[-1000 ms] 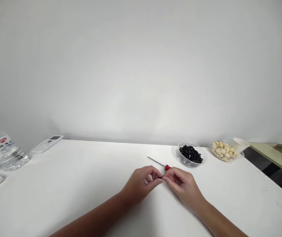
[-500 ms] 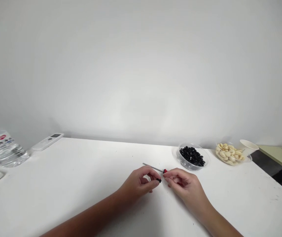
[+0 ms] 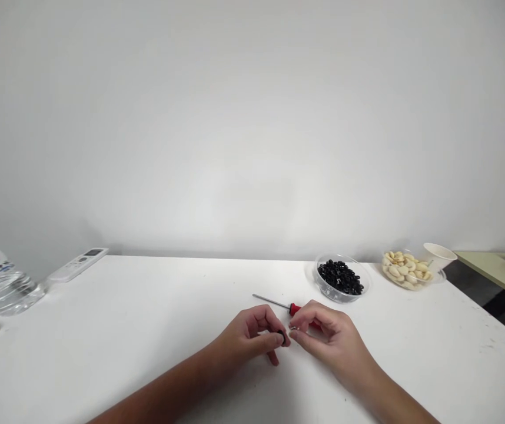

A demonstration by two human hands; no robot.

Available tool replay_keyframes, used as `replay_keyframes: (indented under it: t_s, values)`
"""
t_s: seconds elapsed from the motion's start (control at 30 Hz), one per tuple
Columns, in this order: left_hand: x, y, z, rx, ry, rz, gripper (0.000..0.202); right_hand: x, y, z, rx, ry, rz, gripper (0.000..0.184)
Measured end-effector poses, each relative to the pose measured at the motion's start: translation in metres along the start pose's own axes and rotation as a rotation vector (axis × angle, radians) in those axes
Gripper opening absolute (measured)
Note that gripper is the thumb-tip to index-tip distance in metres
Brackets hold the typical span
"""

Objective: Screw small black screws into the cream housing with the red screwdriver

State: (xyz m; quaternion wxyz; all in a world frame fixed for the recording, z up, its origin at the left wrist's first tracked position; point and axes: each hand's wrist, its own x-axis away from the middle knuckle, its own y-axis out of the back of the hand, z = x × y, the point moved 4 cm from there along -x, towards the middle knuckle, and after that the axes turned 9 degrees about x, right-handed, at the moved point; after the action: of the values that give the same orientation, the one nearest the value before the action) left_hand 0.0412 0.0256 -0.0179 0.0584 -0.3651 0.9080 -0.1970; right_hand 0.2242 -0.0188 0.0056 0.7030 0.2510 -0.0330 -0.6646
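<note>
My left hand (image 3: 252, 337) rests on the white table (image 3: 124, 330) with its fingers pinched on a small black ring-shaped part (image 3: 282, 337). My right hand (image 3: 325, 335) sits just beside it, fingertips pinched on something tiny and pale that I cannot make out. The two pinches almost touch. A screwdriver (image 3: 279, 304) with a red handle and thin metal shaft lies on the table right behind my hands; the right hand partly covers its handle.
A clear bowl of small black parts (image 3: 341, 278) and a clear bowl of pale pieces (image 3: 406, 271) stand at the back right, beside a white paper cup (image 3: 438, 256). A remote control (image 3: 78, 264) and a water bottle (image 3: 0, 282) lie at the left.
Both hands have slid slightly toward me and stayed pinched together. The black part now shows between the left fingertips. The view has shifted a little.
</note>
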Motion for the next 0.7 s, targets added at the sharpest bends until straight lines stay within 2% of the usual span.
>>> replay_keyframes:
  t_s: [0.1, 0.3, 0.53, 0.7]
  values:
    - [-0.003, 0.005, 0.002, -0.011, 0.003, -0.028, 0.031, 0.000, 0.000, 0.003, 0.006, 0.045, -0.003, 0.004]
    - [-0.007, 0.014, 0.011, -0.032, 0.027, -0.040, 0.037, 0.001, -0.001, 0.004, 0.207, 0.241, -0.001, 0.005]
    - [-0.008, 0.011, 0.008, 0.001, 0.030, -0.063, 0.042, 0.001, -0.002, 0.015, 0.208, 0.307, -0.018, 0.003]
    - [-0.007, 0.014, 0.009, -0.030, 0.044, -0.125, 0.043, 0.001, -0.002, 0.015, 0.254, 0.301, -0.031, 0.003]
